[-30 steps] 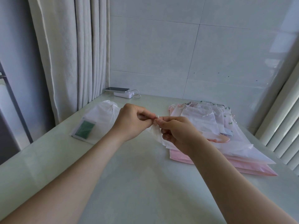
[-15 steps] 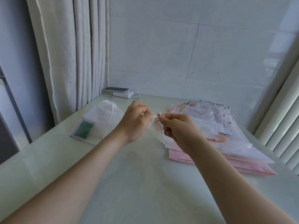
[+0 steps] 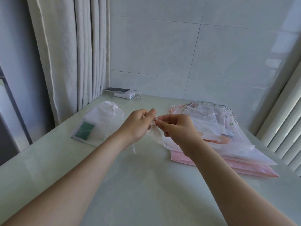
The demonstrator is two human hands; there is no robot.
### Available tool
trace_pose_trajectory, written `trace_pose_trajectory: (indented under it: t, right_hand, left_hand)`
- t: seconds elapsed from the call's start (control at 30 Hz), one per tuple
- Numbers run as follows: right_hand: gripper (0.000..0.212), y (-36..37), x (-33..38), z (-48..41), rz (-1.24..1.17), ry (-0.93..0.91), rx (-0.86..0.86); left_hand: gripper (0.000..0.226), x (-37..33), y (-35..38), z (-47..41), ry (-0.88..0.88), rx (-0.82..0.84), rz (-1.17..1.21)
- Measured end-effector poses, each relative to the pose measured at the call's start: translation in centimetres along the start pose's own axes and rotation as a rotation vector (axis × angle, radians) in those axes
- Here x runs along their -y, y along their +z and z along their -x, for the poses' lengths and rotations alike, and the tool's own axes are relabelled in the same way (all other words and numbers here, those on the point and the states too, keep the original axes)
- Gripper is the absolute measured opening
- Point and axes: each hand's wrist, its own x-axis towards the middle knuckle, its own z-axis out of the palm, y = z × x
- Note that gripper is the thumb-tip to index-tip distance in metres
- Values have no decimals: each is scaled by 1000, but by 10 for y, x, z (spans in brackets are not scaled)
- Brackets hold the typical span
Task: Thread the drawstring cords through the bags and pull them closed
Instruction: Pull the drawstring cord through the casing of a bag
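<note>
- Since the earlier frames, the left hand (image 3: 138, 124) has been raised and turned a little, and a loose end of white cord (image 3: 134, 148) is now seen hanging below its wrist.
- One sheer white bag (image 3: 156, 136) is held above the table (image 3: 146, 185) between the two hands and hangs limp from its gathered mouth.
- The mouth of that bag is pinched by the thumb and curled fingers of the left hand.
- The same mouth is pinched from the other side by the thumb and forefinger of the right hand (image 3: 177, 129); which hand has the cord itself cannot be told.
- One closed bag (image 3: 104, 118) lies far left on the table, its top drawn tight, with one green card (image 3: 84, 129) inside; any print on the card is too blurred to be read.
- One stack of bags (image 3: 228, 144), white over pink, lies at the right, just beside the right hand; the number in it cannot be counted.
- One phone (image 3: 117, 90) is laid on one white power bank (image 3: 124, 95) at the far edge, joined by a cable; no brand can be read.
</note>
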Motion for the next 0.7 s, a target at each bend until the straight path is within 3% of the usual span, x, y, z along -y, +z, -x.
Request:
trace_pose_trajectory:
  t: [0.1, 0.27, 0.37, 0.7]
  right_hand:
    - [5, 1, 0, 0, 17, -18, 19]
    - [10, -4, 2, 0, 38, -22, 8]
    - [4, -8, 0, -4, 186, -22, -38]
    - [15, -1, -1, -5, 604, -97, -170]
  left_hand:
    - [37, 4, 0, -4, 81, -85, -71]
    - [38, 9, -6, -8, 67, -162, -210]
    - [38, 11, -8, -7, 80, -171, -257]
    - [49, 11, -8, -8, 148, -155, -328]
